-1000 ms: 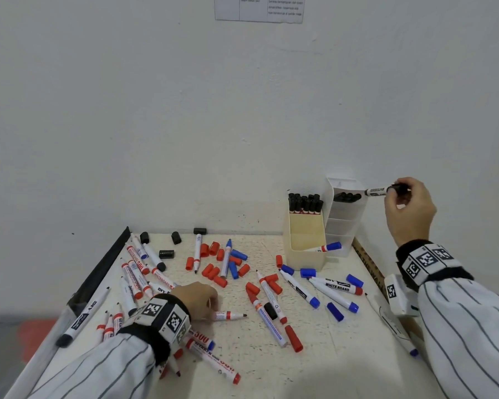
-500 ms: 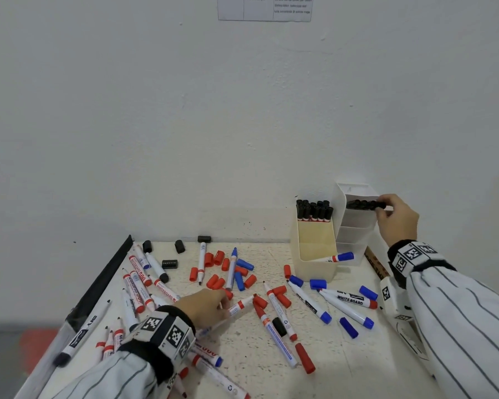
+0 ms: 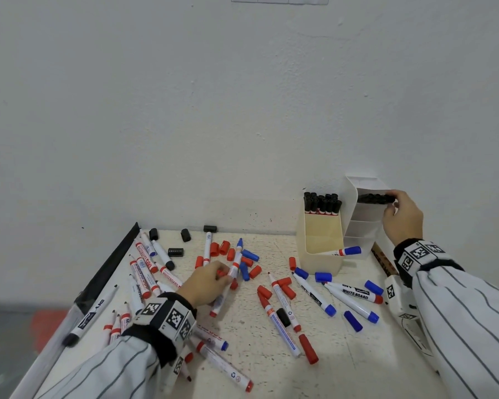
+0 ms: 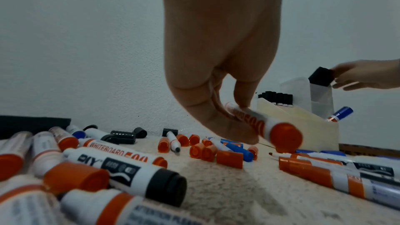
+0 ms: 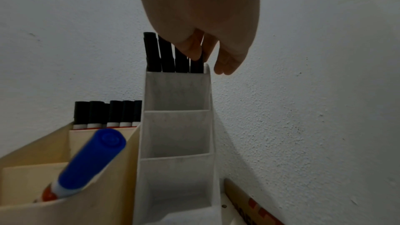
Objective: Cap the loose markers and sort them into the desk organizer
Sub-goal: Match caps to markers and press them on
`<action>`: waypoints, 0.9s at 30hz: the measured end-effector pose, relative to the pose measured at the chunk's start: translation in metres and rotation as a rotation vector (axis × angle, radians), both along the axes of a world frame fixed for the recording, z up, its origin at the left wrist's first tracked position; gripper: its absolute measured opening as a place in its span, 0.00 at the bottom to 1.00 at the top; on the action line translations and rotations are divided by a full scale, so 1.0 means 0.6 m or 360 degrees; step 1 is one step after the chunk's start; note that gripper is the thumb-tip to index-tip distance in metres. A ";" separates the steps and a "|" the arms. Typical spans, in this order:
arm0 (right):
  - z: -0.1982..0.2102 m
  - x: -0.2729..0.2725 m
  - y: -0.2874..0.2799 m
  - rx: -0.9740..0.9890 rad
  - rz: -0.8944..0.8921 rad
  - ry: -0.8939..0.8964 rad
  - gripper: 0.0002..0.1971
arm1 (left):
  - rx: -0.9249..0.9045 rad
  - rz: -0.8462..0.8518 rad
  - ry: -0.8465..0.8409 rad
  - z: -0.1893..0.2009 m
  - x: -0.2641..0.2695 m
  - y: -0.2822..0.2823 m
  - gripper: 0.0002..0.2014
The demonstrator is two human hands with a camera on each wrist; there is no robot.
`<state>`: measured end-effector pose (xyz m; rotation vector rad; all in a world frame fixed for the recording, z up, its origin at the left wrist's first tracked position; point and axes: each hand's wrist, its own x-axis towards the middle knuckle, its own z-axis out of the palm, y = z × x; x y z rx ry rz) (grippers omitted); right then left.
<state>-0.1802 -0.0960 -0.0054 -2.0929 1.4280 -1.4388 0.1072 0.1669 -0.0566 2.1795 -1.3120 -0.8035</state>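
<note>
My left hand (image 3: 224,279) pinches a red whiteboard marker (image 3: 221,298) low over the table, beside a cluster of loose red caps (image 3: 231,254). In the left wrist view the marker (image 4: 259,126) shows its red butt end between my fingers (image 4: 244,97); its tip is hidden. My right hand (image 3: 393,203) pinches the cap of a black marker (image 3: 378,198) standing in the top compartment of the white tiered organizer (image 3: 363,226). The right wrist view shows my fingertips (image 5: 194,52) on the rightmost black marker (image 5: 197,65) in that compartment (image 5: 177,90).
A cream organizer (image 3: 320,254) holds several black markers (image 3: 323,203) at the back and a blue-capped marker (image 3: 347,251) in front. Red and blue markers, plus red, blue and black caps, litter the table (image 3: 343,370). A wall stands right behind.
My right hand brought the black marker down into the white organizer's top compartment. My left hand lifted a red marker and moved it forward to the red caps.
</note>
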 end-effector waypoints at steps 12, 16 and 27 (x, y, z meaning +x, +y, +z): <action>0.034 0.073 0.114 -0.0419 0.0071 -0.0391 0.07 | -0.0197 0.0524 0.0486 0.022 0.002 0.033 0.08; 0.027 0.127 0.169 0.0168 0.0721 -0.0023 0.07 | -0.0166 0.0514 0.0437 0.023 0.004 0.054 0.09; -0.088 0.233 0.253 0.0820 0.1113 0.1828 0.27 | -0.0090 0.0407 0.0209 0.005 0.011 0.110 0.13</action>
